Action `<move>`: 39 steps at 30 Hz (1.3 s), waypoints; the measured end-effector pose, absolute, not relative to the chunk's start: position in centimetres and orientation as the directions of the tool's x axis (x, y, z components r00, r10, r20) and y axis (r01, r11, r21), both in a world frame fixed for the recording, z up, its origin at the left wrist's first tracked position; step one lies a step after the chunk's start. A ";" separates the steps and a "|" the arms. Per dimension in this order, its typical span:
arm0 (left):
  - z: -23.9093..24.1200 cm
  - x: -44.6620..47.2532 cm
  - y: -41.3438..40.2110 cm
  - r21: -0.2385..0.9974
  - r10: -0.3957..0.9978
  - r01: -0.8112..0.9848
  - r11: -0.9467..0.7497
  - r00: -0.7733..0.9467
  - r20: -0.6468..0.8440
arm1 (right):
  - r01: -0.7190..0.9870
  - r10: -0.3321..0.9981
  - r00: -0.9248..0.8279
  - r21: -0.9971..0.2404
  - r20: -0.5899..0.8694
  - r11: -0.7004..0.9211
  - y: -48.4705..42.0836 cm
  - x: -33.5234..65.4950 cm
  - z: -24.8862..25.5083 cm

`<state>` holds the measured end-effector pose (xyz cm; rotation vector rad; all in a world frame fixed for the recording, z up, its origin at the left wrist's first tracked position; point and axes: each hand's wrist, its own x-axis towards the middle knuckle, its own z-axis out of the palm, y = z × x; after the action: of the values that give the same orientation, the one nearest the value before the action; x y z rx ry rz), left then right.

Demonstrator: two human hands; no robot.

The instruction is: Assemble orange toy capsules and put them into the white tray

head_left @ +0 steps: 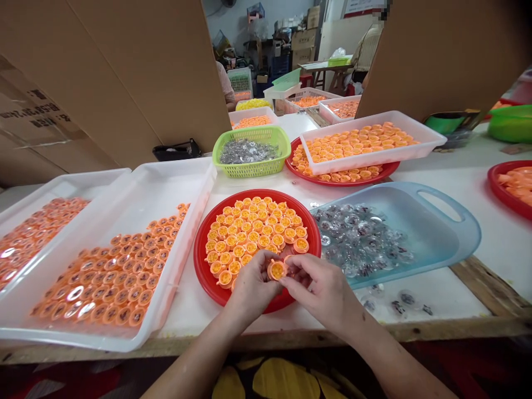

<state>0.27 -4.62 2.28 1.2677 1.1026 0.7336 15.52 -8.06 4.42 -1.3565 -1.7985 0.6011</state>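
My left hand [253, 288] and my right hand [320, 288] meet over the near rim of a round red tray [203, 266]. Together their fingertips pinch one small orange cup piece [276, 270]. The right fingers may also hold a small clear part, but it is too hidden to name. The red tray is filled with several rows of the same orange cups [253, 230]. Right of my hands lies a pale blue handled tray [436, 227] holding clear round caps [357, 238].
Two white trays [166, 183] of capped orange pieces sit at the left. A green basket [249, 166] of clear parts, another red tray under a white tray [374, 158] and more baskets lie beyond. Cardboard walls stand left and right. A person sits behind.
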 end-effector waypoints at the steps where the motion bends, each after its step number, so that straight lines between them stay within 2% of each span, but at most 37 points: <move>1: 2.3 0.4 -4.7 0.972 0.912 0.122 0.200 0.340 -0.230 | 0.624 0.934 -0.104 -0.709 0.341 0.328 -8.1 15.4 4.2; 4: 3.0 0.2 -5.0 0.958 0.866 -0.019 0.285 0.433 -0.249 | 0.704 0.907 -0.110 -0.613 0.406 0.359 -8.0 15.4 3.6; 7: 3.5 -0.5 -5.2 0.879 0.787 -0.169 0.446 0.541 -0.296 | 0.697 0.896 -0.127 -0.605 0.425 0.386 -7.9 15.8 3.4; 12: 2.9 -0.5 -5.3 0.813 0.807 -0.252 0.525 0.452 -0.380 | 0.683 0.912 -0.139 -0.629 0.387 0.371 -7.9 15.9 3.5; 17: 2.7 0.3 -5.8 0.870 0.837 -0.196 0.452 0.432 -0.337 | 0.698 0.888 -0.154 -0.589 0.433 0.408 -8.2 15.9 3.5; 23: 2.5 0.5 -5.8 0.963 0.897 0.024 0.269 0.357 -0.259 | 0.760 0.858 -0.203 -0.477 0.472 0.442 -8.6 15.6 3.7; 28: 2.0 0.6 -6.1 0.949 0.893 -0.079 0.305 0.370 -0.256 | 0.771 0.845 -0.247 -0.432 0.474 0.467 -8.7 15.5 3.8; 32: 1.9 0.8 -6.4 0.952 0.894 -0.076 0.296 0.374 -0.248 | 0.783 0.839 -0.260 -0.405 0.479 0.473 -8.5 15.7 3.8; 35: 2.4 0.7 -6.5 0.977 0.909 0.021 0.210 0.364 -0.203 | 0.792 0.843 -0.256 -0.396 0.474 0.464 -8.5 15.9 3.8; 39: 3.8 0.2 -6.7 0.968 0.905 0.248 0.047 0.400 -0.147 | 0.803 0.849 -0.284 -0.373 0.445 0.464 -8.6 16.0 3.7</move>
<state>0.23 -6.65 3.82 1.4729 1.0896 0.6948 16.04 -8.63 3.69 -1.3682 -2.1219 0.1001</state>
